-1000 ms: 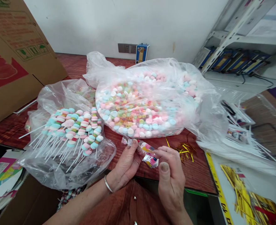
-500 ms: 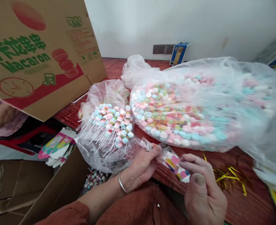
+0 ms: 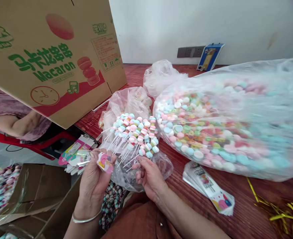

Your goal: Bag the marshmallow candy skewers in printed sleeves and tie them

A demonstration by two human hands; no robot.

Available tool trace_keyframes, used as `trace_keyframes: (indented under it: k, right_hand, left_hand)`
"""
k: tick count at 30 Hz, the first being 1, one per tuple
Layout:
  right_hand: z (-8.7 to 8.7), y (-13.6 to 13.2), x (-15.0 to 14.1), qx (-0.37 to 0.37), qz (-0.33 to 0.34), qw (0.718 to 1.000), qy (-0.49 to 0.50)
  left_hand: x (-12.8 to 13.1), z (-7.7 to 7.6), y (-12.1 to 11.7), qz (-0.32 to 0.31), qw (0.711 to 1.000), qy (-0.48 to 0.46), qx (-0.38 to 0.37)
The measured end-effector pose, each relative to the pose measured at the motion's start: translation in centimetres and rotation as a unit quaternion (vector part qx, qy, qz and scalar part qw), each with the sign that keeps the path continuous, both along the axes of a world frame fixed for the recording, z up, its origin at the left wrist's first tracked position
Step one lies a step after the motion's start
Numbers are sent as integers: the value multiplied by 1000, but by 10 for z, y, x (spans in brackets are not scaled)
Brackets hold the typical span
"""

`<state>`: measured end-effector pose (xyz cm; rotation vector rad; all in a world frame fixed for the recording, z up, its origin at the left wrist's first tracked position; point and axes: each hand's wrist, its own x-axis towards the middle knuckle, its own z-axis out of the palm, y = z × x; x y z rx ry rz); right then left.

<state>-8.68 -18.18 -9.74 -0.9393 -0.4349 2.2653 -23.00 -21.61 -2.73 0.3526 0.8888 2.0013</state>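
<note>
My left hand, with a bangle at the wrist, is closed on a small clear candy wrapper printed in pink and yellow. My right hand pinches at the white stick ends of the marshmallow candy skewers; its fingertips seem to be on one stick. These pink, white and blue skewers lie heaped on a crumpled clear plastic bag at the table edge. To the right, a fanned stack of flat printed wrappers rests on the table, apart from both hands.
A large clear bag of loose candies covers much of the red wooden table. A macaron carton stands at left, partly hiding another person's arm. Below are an open cardboard box and finished-looking skewers. Gold tinsel lies right.
Both hands have left the wrapper stack and moved left. My left hand carries one wrapper; my right hand has gone to the skewers' sticks. The view has turned left.
</note>
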Motion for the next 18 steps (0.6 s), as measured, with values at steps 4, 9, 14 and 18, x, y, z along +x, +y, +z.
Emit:
trace_keyframes:
  k: [4,9,14,18]
  right_hand:
    - [-4,6,-6,-18,-28,999,5]
    - [3,4,8,28,-32,999,-24]
    - [25,-8,88,291,-22,930,-225]
    - [41,-34,170,470,-144,749,-444]
  left_hand:
    - [5,-16,7,-34,999,-31,-22]
    - [30,-21,25,-52,995,-62,-63]
    - [67,-26,43,-51,988,-99,-107]
    - [101,-33,57,-101,984,-102,-103]
